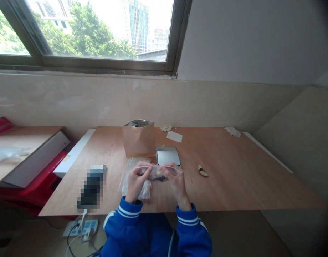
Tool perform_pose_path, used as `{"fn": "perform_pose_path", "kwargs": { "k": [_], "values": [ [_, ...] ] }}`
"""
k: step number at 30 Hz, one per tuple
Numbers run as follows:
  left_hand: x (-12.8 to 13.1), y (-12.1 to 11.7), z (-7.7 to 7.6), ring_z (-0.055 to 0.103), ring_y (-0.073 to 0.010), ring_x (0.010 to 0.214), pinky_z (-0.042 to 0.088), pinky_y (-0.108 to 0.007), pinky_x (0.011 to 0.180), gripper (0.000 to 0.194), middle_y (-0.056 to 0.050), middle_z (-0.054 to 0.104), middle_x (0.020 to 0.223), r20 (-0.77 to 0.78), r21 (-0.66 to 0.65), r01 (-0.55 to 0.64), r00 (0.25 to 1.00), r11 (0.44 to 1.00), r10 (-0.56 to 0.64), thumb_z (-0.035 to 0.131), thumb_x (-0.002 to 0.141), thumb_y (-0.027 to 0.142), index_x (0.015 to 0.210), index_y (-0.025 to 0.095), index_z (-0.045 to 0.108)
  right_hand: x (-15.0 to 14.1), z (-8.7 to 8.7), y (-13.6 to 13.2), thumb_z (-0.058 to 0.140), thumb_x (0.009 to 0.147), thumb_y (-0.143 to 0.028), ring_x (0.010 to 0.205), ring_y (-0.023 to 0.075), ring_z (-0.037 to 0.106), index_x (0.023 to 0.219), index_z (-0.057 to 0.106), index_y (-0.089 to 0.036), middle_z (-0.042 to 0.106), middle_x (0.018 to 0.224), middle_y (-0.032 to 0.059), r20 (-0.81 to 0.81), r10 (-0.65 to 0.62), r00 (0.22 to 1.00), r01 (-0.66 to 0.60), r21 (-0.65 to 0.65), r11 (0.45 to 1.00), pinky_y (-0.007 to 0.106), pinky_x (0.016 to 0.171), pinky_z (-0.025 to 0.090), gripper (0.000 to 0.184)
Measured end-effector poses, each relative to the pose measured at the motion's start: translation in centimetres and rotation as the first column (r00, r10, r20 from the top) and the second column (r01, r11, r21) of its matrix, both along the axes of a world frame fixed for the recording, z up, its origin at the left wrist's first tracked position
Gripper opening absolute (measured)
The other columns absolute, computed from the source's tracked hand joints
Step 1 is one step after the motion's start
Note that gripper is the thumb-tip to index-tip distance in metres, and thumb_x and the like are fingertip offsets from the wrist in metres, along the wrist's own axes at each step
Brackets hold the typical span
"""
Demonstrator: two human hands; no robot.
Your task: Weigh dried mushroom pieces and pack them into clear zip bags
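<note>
Between my two hands is a clear zip bag (156, 174) with a reddish strip along its top edge and pale and dark pieces inside. My left hand (138, 180) pinches the strip on one side, and my right hand (174, 178) grips it on the other. Under and beside my left hand lie several flat clear plastic bags (126, 178) on the table. Just beyond the held bag sits a small scale (168, 155) with a silvery plate. A brown paper pouch (139, 140) stands upright behind my left hand, its top open and something dark inside.
Two small beige pieces (203, 171) lie right of my hands on the wooden table (233, 189). A white card (174, 136) and crumpled tissues (232, 131) are near the wall. At left lies a blurred-out dark object (91, 187) with a cable; a power strip (82, 227) is below.
</note>
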State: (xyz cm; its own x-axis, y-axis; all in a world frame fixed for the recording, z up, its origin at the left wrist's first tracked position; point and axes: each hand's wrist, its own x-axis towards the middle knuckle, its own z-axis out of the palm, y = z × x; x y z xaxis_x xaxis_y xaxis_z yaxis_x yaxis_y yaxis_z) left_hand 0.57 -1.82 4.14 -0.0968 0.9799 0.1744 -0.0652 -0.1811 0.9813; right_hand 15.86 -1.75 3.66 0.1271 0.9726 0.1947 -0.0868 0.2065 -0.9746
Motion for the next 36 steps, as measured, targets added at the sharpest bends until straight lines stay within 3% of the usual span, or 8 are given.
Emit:
{"fn": "perform_pose_path", "kwargs": {
  "k": [5,12,18,26,36],
  "values": [
    [0.1,0.0,-0.4,0.067,-0.0181,0.076,0.054,-0.025,0.064,0.024,-0.006,0.070,0.084,0.027,0.002,-0.046,0.999,0.999,0.046,0.071,0.076,0.039,0.082,0.016,0.073,-0.1,0.2,0.0,0.071,0.076,-0.043,0.067,0.0184,0.067,0.077,0.070,-0.019,0.072,0.074,0.0026,0.000,0.007,1.000,-0.007,-0.035,0.999,0.027,0.058,0.054,0.024],
    [-0.2,0.0,-0.4,0.068,-0.0191,0.075,0.054,-0.027,0.064,0.020,-0.006,0.071,0.083,-0.081,0.043,0.054,0.995,0.998,-0.050,0.070,0.079,0.035,0.084,0.016,0.073,-0.3,0.0,0.3,0.072,0.075,-0.041,0.074,0.0194,0.067,0.080,0.072,-0.019,0.072,0.078,0.0029,0.022,0.130,0.991,-0.130,-0.015,0.991,0.030,0.070,0.055,0.022],
    [0.3,-0.1,0.0,0.066,-0.0179,0.079,0.052,-0.027,0.072,0.017,-0.004,0.070,0.081,-0.155,0.131,0.005,0.988,0.991,0.015,0.068,0.080,0.034,0.082,0.017,0.072,-1.0,-0.6,0.4,0.071,0.077,-0.037,0.071,0.0164,0.064,0.078,0.069,-0.021,0.069,0.074,0.0004,0.021,0.039,0.999,-0.040,0.043,0.998,0.026,0.066,0.052,0.016],
    [1.1,0.2,-0.5,0.066,-0.0192,0.083,0.051,-0.029,0.077,0.019,-0.005,0.070,0.085,-0.184,0.122,-0.054,0.980,0.991,0.076,0.065,0.082,0.035,0.086,0.017,0.069,-2.2,-0.4,0.5,0.068,0.080,-0.036,0.071,0.0167,0.065,0.078,0.066,-0.019,0.069,0.074,0.0021,0.033,-0.088,0.996,0.083,0.112,0.990,0.027,0.068,0.053,0.018],
    [1.5,1.2,0.2,0.066,-0.0192,0.081,0.050,-0.028,0.075,0.020,-0.005,0.071,0.083,-0.146,0.118,-0.103,0.982,0.988,0.120,0.068,0.079,0.038,0.083,0.018,0.070,-1.9,0.2,1.2,0.066,0.082,-0.039,0.075,0.0179,0.066,0.080,0.068,-0.018,0.071,0.078,0.0036,0.035,-0.119,0.992,0.114,0.121,0.986,0.029,0.070,0.054,0.021]
  ]
}}
